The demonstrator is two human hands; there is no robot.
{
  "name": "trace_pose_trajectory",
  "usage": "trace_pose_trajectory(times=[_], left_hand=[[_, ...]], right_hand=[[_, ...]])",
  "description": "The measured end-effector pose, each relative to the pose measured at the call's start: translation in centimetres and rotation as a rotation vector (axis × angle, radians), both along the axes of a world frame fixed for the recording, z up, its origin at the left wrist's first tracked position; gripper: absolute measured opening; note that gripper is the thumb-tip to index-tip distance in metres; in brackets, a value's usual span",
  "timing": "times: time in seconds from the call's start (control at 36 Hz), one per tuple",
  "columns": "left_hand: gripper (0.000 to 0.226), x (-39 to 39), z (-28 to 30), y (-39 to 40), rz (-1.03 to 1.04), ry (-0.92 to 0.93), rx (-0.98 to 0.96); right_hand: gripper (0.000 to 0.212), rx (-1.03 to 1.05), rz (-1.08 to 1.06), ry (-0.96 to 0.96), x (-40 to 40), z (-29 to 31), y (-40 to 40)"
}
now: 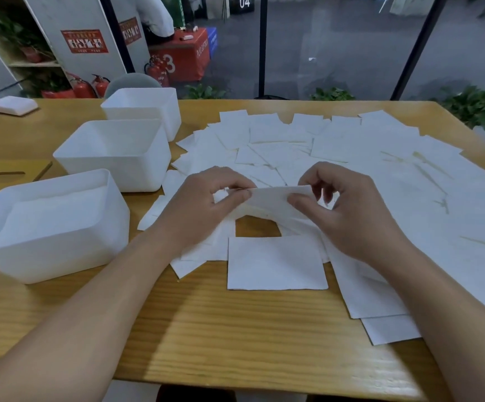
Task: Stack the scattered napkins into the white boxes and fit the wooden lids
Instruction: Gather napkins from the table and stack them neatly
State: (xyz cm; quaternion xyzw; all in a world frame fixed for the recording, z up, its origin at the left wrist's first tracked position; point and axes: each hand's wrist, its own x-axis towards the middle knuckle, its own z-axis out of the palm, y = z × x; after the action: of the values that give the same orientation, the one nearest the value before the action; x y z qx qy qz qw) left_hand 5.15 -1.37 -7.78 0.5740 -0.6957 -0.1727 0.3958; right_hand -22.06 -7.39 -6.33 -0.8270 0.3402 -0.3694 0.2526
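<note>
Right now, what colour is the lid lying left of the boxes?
Light wooden tan, the lid shows best in the head view.

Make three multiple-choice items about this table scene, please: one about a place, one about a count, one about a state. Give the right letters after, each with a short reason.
1. Where is the wooden lid?
A. on the nearest box
B. flat on the table, left of the boxes
C. in the right hand

2. How many white boxes stand on the table?
A. two
B. three
C. four

3. What is inside the nearest box?
A. nothing
B. a lid
C. stacked napkins

Answers:
1 B: it lies flat on the table beside the middle box.
2 B: nearest, middle and far box.
3 C: white napkins fill its lower part.
</note>
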Motion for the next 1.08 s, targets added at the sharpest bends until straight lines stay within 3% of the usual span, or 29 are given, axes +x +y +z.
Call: trace_pose_trajectory(times=[0.17,0.25,0.39,0.53,0.67,0.94,1.08], left_hand=[[0.013,-0.3,0.2,0.4,0.004,0.006,-0.056],[0.013,-0.7,0.7,1.0,-0.034,0.12,-0.049],[0.022,-0.6,1.4,2.5,-0.148,0.317,0.194],[0.028,-0.7,1.5,3.1,-0.184,0.169,0.341],[0.024,-0.9,1.0,3.0,-0.164,0.026,0.332],[0.016,-0.8,0.2,2.8,-0.106,-0.063,0.274],[0.011,-0.7,0.1,2.8,-0.06,-0.134,0.194]], right_hand=[[0.013,0.029,0.043,-0.048,-0.2,0.5,0.3],[0.014,0.095,0.071,-0.11,-0.3,0.9,0.2],[0.007,0.35,0.129,0.176,-1.4,1.7,-0.5],[0.005,0.464,0.208,0.373,-1.4,1.6,-0.2],[0.006,0.402,0.171,0.398,-1.3,1.0,-0.3],[0.008,0.328,0.154,0.433,-1.0,0.2,-0.5],[0.009,0.187,0.083,0.375,-0.5,-0.2,-0.1]])
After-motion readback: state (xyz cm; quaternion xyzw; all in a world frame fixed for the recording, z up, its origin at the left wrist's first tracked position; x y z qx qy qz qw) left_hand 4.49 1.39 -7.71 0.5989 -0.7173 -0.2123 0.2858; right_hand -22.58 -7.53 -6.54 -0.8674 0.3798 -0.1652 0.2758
